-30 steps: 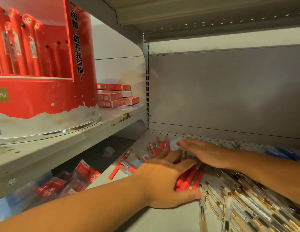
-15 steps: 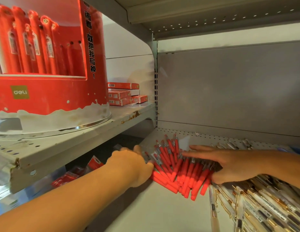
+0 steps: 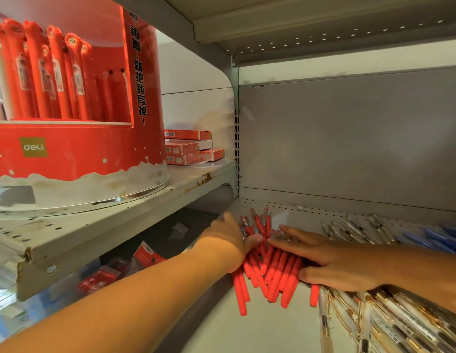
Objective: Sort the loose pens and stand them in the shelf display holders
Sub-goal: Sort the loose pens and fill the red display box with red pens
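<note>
While left hand touches red pens, right hand presses them flat-fingered.

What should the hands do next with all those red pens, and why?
Probably squeeze them into one bundle: the left hand and right hand press the loose red plastic pens from both sides, but they lie fanned on the grey metal shelf, not yet gripped.

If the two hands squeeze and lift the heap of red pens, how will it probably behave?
The red pens look stiff, round and smooth, so they probably roll on the flat shelf. They lie fanned and crossed between the left hand and right hand, so a few would likely slip out when lifted.
</note>
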A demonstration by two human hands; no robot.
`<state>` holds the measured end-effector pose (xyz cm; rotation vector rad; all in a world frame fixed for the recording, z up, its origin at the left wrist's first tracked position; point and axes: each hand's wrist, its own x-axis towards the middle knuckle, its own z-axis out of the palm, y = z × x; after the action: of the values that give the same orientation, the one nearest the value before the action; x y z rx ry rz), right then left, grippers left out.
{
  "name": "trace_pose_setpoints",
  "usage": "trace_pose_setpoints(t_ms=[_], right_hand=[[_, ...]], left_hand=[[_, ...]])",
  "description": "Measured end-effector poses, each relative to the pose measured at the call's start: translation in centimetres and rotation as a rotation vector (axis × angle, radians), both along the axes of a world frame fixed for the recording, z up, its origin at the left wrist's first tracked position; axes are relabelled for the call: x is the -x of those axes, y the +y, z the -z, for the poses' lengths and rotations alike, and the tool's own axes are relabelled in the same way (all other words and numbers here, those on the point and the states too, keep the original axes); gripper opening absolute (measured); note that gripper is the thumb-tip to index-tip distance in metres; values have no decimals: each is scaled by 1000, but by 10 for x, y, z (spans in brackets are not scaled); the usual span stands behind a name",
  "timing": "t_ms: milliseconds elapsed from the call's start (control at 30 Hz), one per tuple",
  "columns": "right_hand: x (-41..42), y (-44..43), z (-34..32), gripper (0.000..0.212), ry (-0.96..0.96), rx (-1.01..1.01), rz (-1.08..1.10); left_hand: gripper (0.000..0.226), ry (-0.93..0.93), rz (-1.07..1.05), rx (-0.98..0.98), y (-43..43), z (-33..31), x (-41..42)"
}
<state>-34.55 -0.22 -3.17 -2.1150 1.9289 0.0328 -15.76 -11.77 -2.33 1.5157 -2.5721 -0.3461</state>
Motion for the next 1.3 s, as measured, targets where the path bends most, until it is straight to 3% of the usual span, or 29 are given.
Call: trace_pose_setpoints(t_ms=[167, 300, 467, 667, 900, 1300], right_hand=[[2, -3, -6, 65, -35, -7, 48], [2, -29, -23, 48, -102, 123, 164], [-17, -95, -35, 48, -63, 169, 367], [-53, -144, -31, 44, 39, -10, 373], [-72, -152, -30, 39, 116, -11, 410], [-68, -162, -26, 24, 225, -10, 453]], left_hand=[[73, 17, 133, 19, 4, 1, -10], [44, 38, 277, -96, 20, -2, -25], [62, 123, 358, -178, 27, 2, -29], [98, 157, 374, -216, 19, 8, -33], [116, 30, 397, -164, 17, 8, -36], [112, -52, 416, -92, 15, 14, -29]])
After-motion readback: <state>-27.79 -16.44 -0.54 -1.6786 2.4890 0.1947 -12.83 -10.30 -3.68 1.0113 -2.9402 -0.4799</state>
